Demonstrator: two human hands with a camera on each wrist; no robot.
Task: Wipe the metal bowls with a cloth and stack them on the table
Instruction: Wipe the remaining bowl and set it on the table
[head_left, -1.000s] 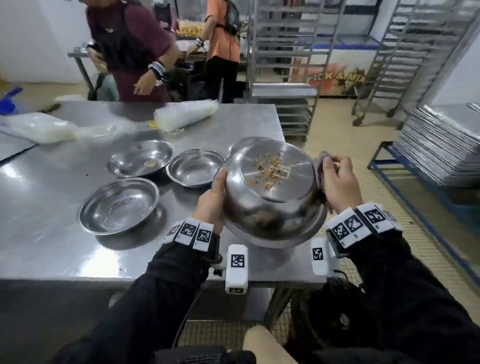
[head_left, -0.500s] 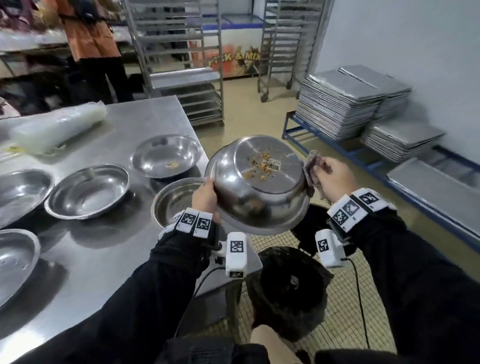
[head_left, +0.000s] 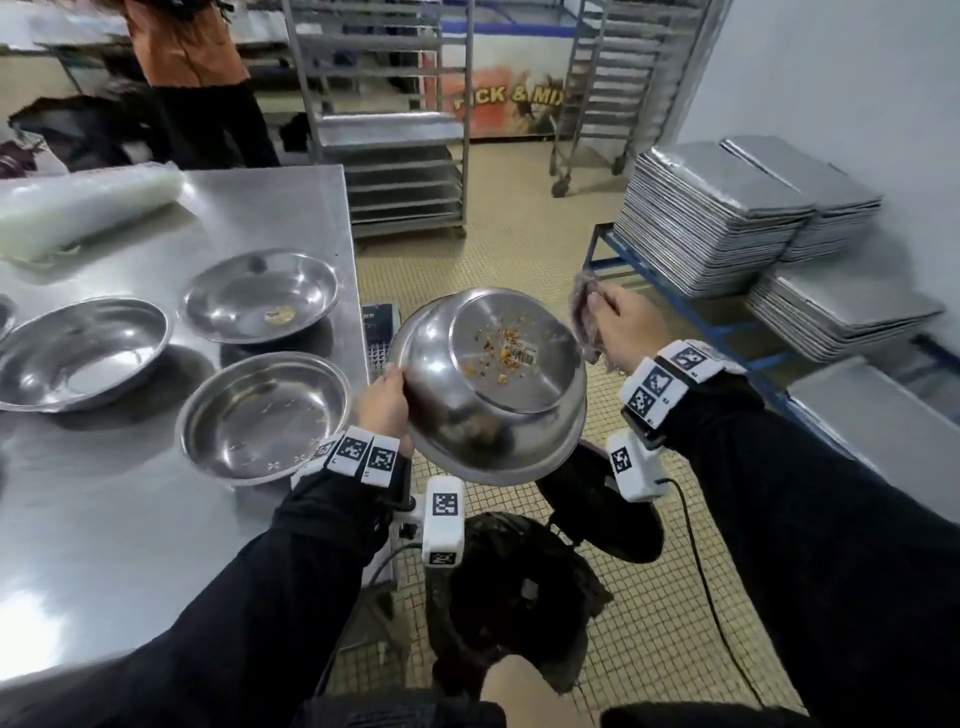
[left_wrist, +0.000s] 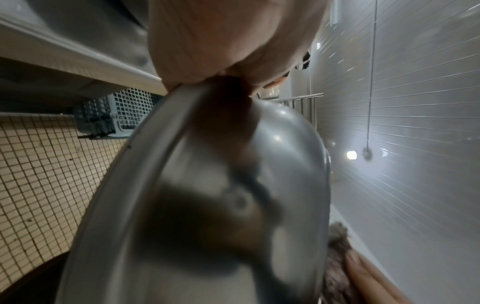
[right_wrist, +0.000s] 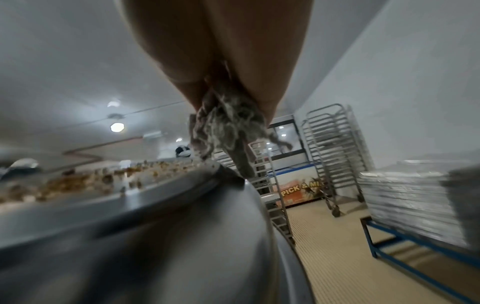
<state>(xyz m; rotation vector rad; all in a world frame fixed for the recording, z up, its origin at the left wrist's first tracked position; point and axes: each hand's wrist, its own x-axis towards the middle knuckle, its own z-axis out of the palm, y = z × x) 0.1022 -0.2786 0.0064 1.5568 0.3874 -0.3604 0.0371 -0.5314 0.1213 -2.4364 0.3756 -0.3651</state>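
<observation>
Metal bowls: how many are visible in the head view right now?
4, plus a sliver of a possible fifth at the left edge. The held bowl is upside down off the table's corner; far bowl, near bowl and left bowl sit on the table.

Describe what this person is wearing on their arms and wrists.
Both arms wear long black sleeves. Each wrist carries a white band printed with black square tag markers. A white boxy camera unit with its own marker hangs below each wrist; a thin black cable trails from the right one. The hands are bare.
</observation>
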